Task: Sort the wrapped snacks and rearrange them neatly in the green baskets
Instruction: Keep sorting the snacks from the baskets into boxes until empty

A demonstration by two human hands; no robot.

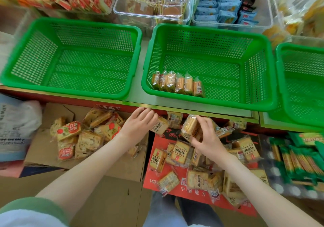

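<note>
Three green baskets (pixel 73 22), six wrapped snacks (pixel 177 84) in the middle one, two hands (pixel 138 123)

Metal-edged shelf (pixel 192 108); clear bins (pixel 151 17) at back; cardboard box (pixel 114 191) below.

1 wide-angle camera, worn on the head, is looking forward and steeply down, sitting close above the green baskets (pixel 206 28) and the red box (pixel 150 163) beneath.

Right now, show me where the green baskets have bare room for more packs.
Left basket: whole floor bare. Middle basket: bare right of and behind the row of packs along its near-left wall. Right basket: visible floor bare. Crowded: the red box below, strewn with loose packs.
</note>
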